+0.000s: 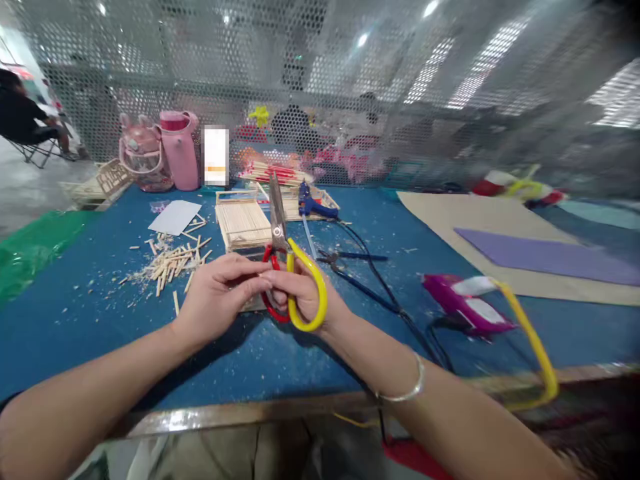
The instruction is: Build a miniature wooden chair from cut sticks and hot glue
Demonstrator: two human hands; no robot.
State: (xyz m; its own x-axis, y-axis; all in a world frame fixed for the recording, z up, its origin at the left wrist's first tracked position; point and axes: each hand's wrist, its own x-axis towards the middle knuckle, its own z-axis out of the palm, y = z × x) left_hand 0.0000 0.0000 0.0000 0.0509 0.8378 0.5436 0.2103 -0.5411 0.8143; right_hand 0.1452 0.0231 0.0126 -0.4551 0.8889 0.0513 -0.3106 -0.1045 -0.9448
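Note:
A pair of scissors [278,233] with one red and one yellow handle stands upright between my hands, blades pointing up and closed together. My right hand [305,293] is closed around its handles. My left hand [217,293] meets it at the red handle, thumb and forefinger pinched together; whatever they hold is too small to make out. Just beyond the hands lies a panel of pale wooden sticks [244,221]. Cut stick pieces [173,265] and crumbs are scattered to the left, near a white paper [175,217].
A blue glue gun [315,205] and dark-handled pliers [333,259] lie past the scissors. Rightward are a purple tool [467,307] with a cable and a purple sheet [540,253]. A pink bottle [180,153] stands back left. A mesh screen borders the table; a person sits far left.

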